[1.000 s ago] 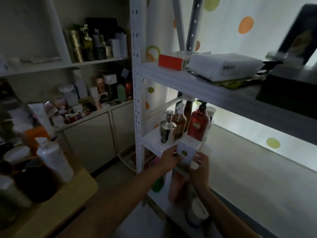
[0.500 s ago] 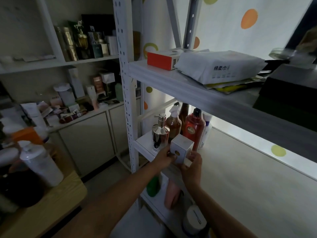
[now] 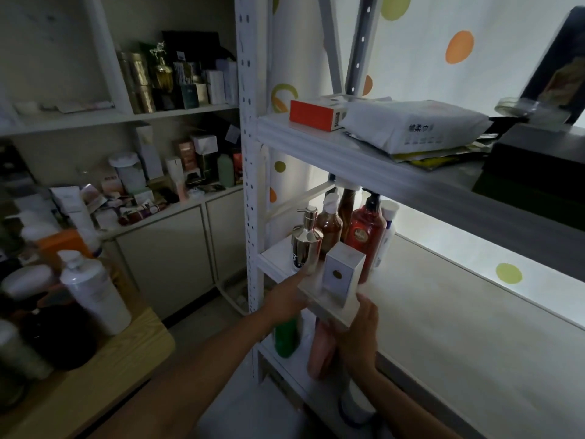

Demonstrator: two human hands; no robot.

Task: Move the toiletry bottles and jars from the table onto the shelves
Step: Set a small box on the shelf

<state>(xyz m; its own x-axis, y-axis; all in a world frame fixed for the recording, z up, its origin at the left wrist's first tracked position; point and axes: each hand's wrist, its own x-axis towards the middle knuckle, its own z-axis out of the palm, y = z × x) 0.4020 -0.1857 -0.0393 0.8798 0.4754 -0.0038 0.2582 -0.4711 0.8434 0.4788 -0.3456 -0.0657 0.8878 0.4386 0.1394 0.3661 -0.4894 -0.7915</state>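
1. Hands first: the left hand (image 3: 286, 301) and the right hand (image 3: 364, 327) sit on either side of a small white box (image 3: 343, 274), which stands upright on the front edge of the middle shelf (image 3: 275, 258) of the white metal rack.
2. The left hand's fingers (image 3: 304, 270) reach past the box's left side toward the shiny metal pump bottle (image 3: 305, 245). They look loosely extended, and whether they press the box or the bottle cannot be told in this dim light.
3. The right hand is cupped under the shelf lip just below and to the right of the box. Its fingertips (image 3: 361, 297) come up near the box's lower right corner, but no firm hold shows.
4. The box's long axis runs straight up. It lies directly ahead of both hands and slightly above them, so both are about equally near, with the left perhaps closer to its side face.
5. Behind the box stand a brown bottle (image 3: 329, 226), a red pump bottle (image 3: 364, 236) and a white tube (image 3: 387, 229), close together and leaving little free depth.
6. The likely next step is nudging the box back from the edge; the risk is tipping it into the metal pump bottle.
7. More bottles wait on the wooden table (image 3: 95, 384) at lower left, among them a tall white bottle (image 3: 95, 293), so the task looks far from finished.
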